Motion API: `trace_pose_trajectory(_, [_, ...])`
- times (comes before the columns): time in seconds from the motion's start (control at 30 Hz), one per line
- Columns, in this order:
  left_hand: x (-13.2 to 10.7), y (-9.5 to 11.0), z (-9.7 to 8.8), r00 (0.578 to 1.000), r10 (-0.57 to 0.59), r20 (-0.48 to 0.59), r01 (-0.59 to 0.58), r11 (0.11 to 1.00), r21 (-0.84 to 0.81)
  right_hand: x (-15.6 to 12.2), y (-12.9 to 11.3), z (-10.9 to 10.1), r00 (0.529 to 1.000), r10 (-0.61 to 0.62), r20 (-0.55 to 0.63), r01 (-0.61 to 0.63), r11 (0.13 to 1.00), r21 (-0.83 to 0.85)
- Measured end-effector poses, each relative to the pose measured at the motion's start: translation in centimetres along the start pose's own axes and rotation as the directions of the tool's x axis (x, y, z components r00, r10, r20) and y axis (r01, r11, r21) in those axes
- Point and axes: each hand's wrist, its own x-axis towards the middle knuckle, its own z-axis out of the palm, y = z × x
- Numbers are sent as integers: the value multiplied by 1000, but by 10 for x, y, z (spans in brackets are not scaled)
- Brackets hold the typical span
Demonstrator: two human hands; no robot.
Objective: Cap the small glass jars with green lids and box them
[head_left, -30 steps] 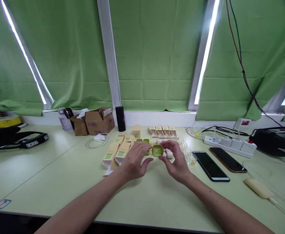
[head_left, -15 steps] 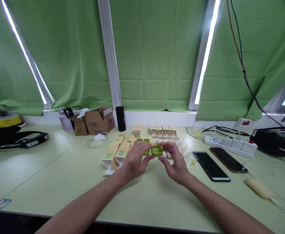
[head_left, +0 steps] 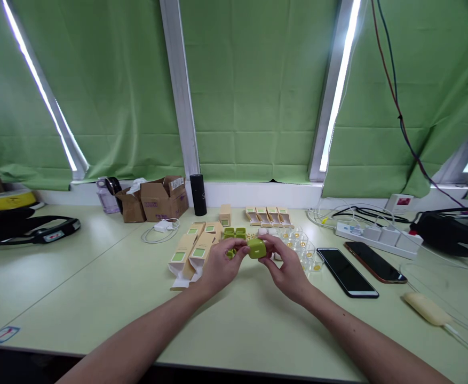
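Note:
A small green square cup (head_left: pixel 256 248) is held above the table, its rounded outer face turned toward me. My left hand (head_left: pixel 222 265) pinches its left edge between thumb and fingers. On the other side, the fingers of my right hand (head_left: pixel 286 266) close on the right edge. Just behind my left hand sit several similar green cups (head_left: pixel 234 233) in a cluster, partly covered by the fingers. Small tan pieces (head_left: pixel 251 236) lie beside them. Several clear cups with yellow centres (head_left: pixel 308 249) stand to the right of my right hand. Pale pinkish items (head_left: pixel 262 231) are partly hidden behind it.
Tan cartons with green labels (head_left: pixel 183 249) lie left of my hands. Several open cartons (head_left: pixel 269 216) line up behind. Two phones (head_left: pixel 348 272) and a power strip (head_left: pixel 379 238) are on the right. A cardboard box (head_left: pixel 164 200) and black cylinder (head_left: pixel 198 194) stand at the back.
The green cup has been tipped over: its hollow inside faced me before, and its outer face shows now. Both hands stay in about the same place, gripping it.

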Motion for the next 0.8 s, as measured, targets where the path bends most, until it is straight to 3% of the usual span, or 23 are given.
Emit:
trace_pose_trajectory(0.17, [0,-2,0,996,-50,78,55,997,-57,2,0,-1,996,65,57,-66,998,23])
trace_pose_trajectory(0.3, [-1,-2,-1,995,-16,99,20,999,-31,3,0,0,991,107,85,-119,982,146])
trace_pose_trajectory(0.47, [-2,0,-4,988,139,67,-141,990,31,3,0,-1,984,160,80,-176,948,264])
trace_pose_trajectory(0.63, [1,1,-9,934,334,127,-347,932,102,3,3,-3,981,173,89,-191,945,266])
trace_pose_trajectory(0.8, [1,3,-9,904,365,224,-407,894,187,3,3,-1,982,165,96,-184,954,237])
